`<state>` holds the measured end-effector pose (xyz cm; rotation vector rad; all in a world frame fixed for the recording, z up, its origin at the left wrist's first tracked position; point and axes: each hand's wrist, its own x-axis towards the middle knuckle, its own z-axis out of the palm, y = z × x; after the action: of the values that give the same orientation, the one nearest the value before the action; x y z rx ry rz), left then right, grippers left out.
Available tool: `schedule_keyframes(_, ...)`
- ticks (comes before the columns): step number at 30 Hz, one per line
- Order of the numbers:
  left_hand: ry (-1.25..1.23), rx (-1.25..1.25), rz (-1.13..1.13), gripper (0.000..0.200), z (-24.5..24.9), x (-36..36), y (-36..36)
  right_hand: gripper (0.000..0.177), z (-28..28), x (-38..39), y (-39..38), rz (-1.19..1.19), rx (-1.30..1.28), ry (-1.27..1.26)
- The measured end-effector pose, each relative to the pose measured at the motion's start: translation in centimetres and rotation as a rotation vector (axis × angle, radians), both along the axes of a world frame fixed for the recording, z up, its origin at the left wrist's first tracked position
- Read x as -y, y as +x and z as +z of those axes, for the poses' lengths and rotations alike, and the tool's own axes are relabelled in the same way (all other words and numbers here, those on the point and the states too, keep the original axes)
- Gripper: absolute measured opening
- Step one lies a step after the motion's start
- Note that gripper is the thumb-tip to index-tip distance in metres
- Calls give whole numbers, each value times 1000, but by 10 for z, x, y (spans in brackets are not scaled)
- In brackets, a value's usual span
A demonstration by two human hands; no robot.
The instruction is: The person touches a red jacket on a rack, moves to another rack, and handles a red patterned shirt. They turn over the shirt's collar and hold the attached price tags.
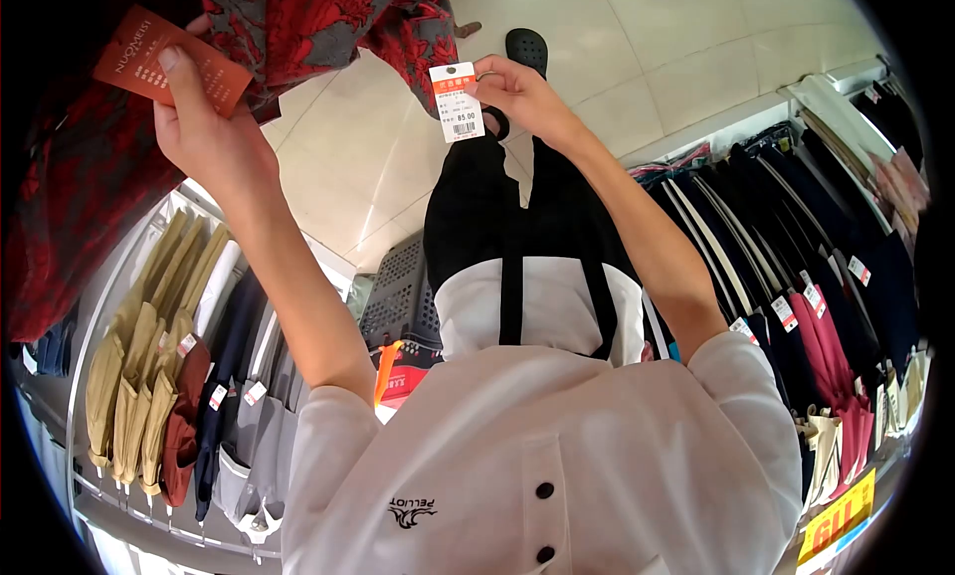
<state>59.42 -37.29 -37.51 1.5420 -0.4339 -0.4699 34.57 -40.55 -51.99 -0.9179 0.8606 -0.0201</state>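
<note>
The left hand [219, 142] grips a red hang tag [141, 60] under its thumb; the right hand [519, 93] pinches a white price tag [458, 107] by the red-and-grey patterned garment [298, 28]

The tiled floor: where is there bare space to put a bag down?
The floor looks bare between the dark clog and the right-hand clothes rack, and between the red-and-grey garment and the black trousers. It is crowded beside the grey basket and along both racks, hung closely with clothes.
</note>
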Motion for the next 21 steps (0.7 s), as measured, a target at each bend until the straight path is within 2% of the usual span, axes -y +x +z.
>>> schedule_keyframes(2,-15,4,8,32,-2,0,-3,23,-3,-2,-3,-6,-2,5)
schedule_keyframes(5,-65,21,-4,32,-9,-1,-9,22,-4,-7,-7,-62,126,-19)
schedule_keyframes(11,-141,12,17,33,-25,0,-21,19,7,-2,-14,-16,41,-16)
schedule_keyframes(21,-249,6,-4,50,-55,11,-21,24,-12,-4,-23,-102,39,-33)
